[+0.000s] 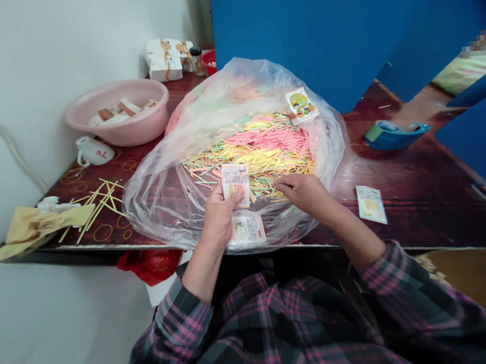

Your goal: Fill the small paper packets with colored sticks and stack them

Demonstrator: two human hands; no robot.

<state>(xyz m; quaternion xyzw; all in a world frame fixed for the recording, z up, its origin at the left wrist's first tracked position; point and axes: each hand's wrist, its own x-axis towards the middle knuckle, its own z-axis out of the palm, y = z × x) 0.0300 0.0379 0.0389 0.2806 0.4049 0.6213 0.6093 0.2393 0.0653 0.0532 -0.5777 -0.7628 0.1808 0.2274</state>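
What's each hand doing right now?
Left hand: closed, holding a packet.
Right hand: fingers drawn together by the sticks; can't tell whether it holds any.

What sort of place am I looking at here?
Probably an informal workshop: a large plastic bag of colored sticks lies open on the table, the left hand holds a printed packet, and another packet lies rightward.
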